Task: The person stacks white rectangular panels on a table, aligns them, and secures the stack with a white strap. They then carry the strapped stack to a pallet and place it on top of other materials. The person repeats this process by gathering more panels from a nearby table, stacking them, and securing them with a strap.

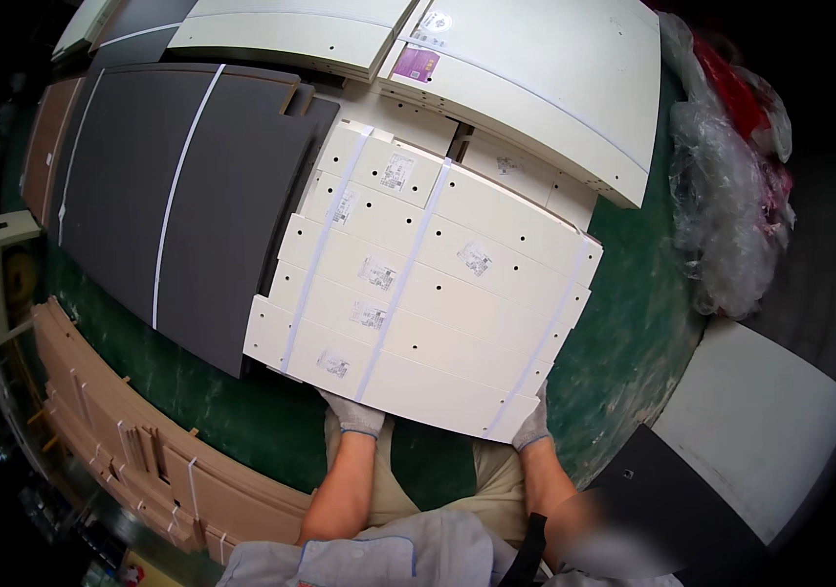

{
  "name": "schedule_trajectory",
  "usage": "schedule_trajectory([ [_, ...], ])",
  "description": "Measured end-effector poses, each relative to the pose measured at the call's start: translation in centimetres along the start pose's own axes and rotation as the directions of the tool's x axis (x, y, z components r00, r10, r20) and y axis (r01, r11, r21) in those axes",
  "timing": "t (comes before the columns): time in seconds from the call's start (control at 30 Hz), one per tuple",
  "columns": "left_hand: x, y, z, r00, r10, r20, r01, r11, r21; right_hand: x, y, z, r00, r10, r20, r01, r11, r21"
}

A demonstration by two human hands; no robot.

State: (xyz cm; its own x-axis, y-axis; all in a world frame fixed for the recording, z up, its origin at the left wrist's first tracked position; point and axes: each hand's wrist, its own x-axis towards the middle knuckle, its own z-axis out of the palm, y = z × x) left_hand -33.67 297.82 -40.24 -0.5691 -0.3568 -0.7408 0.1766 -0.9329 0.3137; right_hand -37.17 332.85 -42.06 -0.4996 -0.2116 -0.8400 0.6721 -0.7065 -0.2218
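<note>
A bundle of white drilled panels (457, 318) lies stepped in front of me, bound with white straps and bearing several paper labels. At its near edge, my left hand (354, 416) in a pale work glove grips from below, toward the left. My right hand (532, 428), also gloved, holds the near right corner. The fingers of both hands are largely hidden under the panels. Other white boards (511, 161) show beneath the bundle's far side.
Dark grey strapped panels (213, 166) lie at the left, and a large white panel stack (555, 78) at the far right. Brown strapped boards (159, 460) line the near left. Clear plastic wrap (721, 196) is heaped at the right, beyond green floor (623, 303). A black panel (682, 499) lies near right.
</note>
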Motion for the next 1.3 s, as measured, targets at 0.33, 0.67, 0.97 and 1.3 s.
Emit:
schedule_trajectory([
  [0.33, -2.4, -1.0, -0.3, 0.992, -0.124, 0.003, 0.124, 0.992, 0.028, -0.8, -0.4, -2.0, 0.997, 0.001, -0.082, -0.001, 1.0, -0.009],
  [0.67, -28.1, 3.9, -16.3, 0.869, 0.147, -0.472, 0.372, 0.432, 0.821, -14.6, -6.2, 4.7, 0.959, -0.144, -0.245, -0.152, 0.469, -0.87],
  [0.97, -45.0, 5.5, -15.6, 0.985, -0.055, -0.165, 0.171, 0.129, 0.977, -22.4, -16.5, 1.8, 0.877, -0.107, 0.468, 0.075, -0.933, -0.353],
  [1.3, -55.2, 17.3, -39.9, 0.718, 0.211, -0.663, 0.486, 0.531, 0.695, -28.0, 8.2, 6.4, 0.882, 0.395, 0.257, 0.453, -0.86, -0.235],
])
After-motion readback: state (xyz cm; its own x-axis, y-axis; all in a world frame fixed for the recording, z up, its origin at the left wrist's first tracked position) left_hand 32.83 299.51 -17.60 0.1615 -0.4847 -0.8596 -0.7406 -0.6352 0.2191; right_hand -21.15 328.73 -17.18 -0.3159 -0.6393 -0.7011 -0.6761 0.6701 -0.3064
